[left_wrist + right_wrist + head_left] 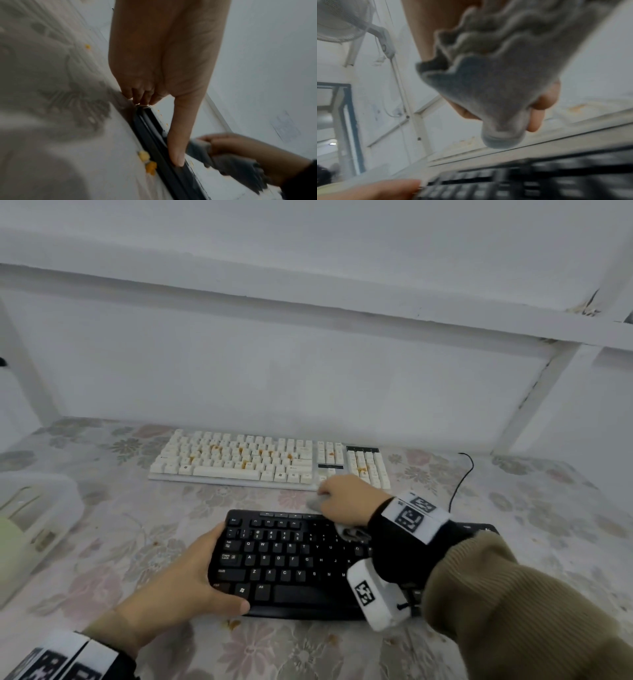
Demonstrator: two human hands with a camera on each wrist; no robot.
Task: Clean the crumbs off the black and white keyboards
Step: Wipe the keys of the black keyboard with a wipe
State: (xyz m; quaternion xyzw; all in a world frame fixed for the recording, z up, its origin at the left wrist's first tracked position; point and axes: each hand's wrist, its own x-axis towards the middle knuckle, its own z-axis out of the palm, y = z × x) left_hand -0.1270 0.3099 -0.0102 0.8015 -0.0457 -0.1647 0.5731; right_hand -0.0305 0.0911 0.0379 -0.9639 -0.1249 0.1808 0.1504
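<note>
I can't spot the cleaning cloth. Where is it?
In the head view, the grey cloth is bunched in the right hand, over the black keyboard's far edge.

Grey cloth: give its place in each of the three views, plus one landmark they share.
Head: grey cloth shows at picture centre, bunched under the right hand, above the black keyboard's far edge.
Left wrist: lower right, held by that hand.
Right wrist: fills the upper centre.
Shared landmark: the black keyboard, gripped at its end by the left hand.

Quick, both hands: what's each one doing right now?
Left hand: grips the black keyboard by its left end.
Right hand: fingers closed round a grey cloth.
</note>
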